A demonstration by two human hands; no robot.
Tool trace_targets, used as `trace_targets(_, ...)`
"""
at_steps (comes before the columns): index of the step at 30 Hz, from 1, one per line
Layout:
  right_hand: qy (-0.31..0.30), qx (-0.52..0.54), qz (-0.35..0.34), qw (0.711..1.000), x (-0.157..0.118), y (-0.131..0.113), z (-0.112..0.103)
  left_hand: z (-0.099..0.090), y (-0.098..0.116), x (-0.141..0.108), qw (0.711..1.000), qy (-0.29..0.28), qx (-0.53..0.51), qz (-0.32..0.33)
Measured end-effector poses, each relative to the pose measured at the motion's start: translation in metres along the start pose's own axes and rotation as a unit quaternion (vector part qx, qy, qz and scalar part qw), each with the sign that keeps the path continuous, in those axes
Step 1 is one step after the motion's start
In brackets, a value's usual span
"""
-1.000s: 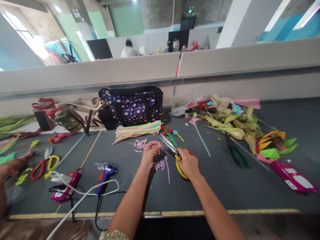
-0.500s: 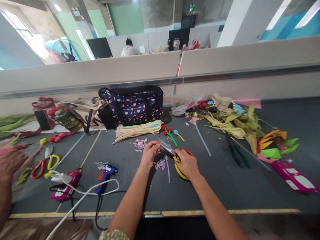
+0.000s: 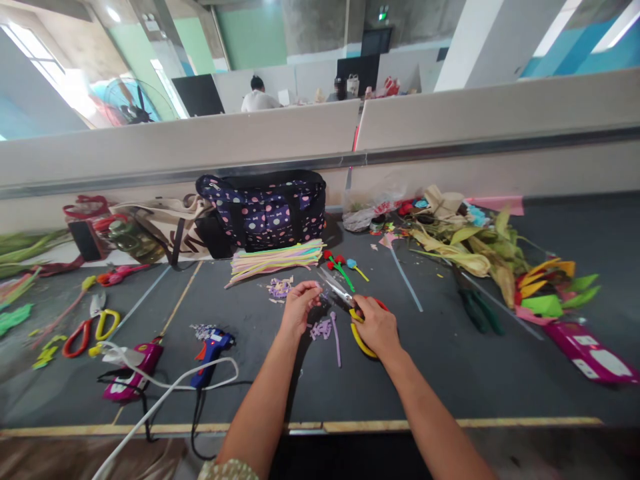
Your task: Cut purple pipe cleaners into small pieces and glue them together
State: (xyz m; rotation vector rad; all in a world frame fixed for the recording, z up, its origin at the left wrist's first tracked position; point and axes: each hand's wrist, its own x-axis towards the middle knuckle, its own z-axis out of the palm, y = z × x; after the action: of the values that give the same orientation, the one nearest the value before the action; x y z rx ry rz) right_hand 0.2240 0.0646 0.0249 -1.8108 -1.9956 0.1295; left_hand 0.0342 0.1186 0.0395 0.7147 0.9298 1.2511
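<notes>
My right hand (image 3: pixel 377 325) grips scissors (image 3: pixel 341 289) with red and yellow handles, their blades slightly parted and aimed up and left. Just left of the blades is my left hand (image 3: pixel 300 308), thumb and fingers pinched together; whatever is between the fingertips is too small to make out. Short lilac pieces (image 3: pixel 321 329) lie in a small heap below the hands, beside a longer lilac fuzzy strip (image 3: pixel 337 343). Past my left hand lies another heap of lilac and cream bits (image 3: pixel 280 288).
Behind the hands lie a bundle of pastel pipe cleaners (image 3: pixel 277 261) and a dotted bag (image 3: pixel 273 210). A blue glue gun (image 3: pixel 213 353), its cord and another pair of scissors (image 3: pixel 95 327) are leftward. Dark green-handled pliers (image 3: pixel 477 307) and dried husks (image 3: pixel 465 250) lie right.
A co-worker's hand at the far left has gone out of view, and a green piece shows there now. My scissors' blades have parted and moved slightly. My left hand has hardly moved.
</notes>
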Motion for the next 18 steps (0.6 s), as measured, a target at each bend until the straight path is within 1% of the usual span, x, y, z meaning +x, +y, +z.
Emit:
trace_targets(3, 0.006, 0.006, -0.003, 1.000, -0.0003, 0.0023, 0.0015, 0.0001, 0.0002, 0.0000, 1.000, 0.005, -0.003, -0.001)
trace_targets(9, -0.017, 0.020, -0.035, 0.999, -0.0012, -0.0006, 0.0001, 0.0009, 0.0005, -0.0001, 1.000, -0.002, -0.018, 0.002)
trace_targets(18, -0.031, -0.008, -0.044, 0.998, -0.0005, -0.0020, -0.0012, -0.0006, -0.0013, -0.0003, 1.000, -0.015, -0.017, 0.003)
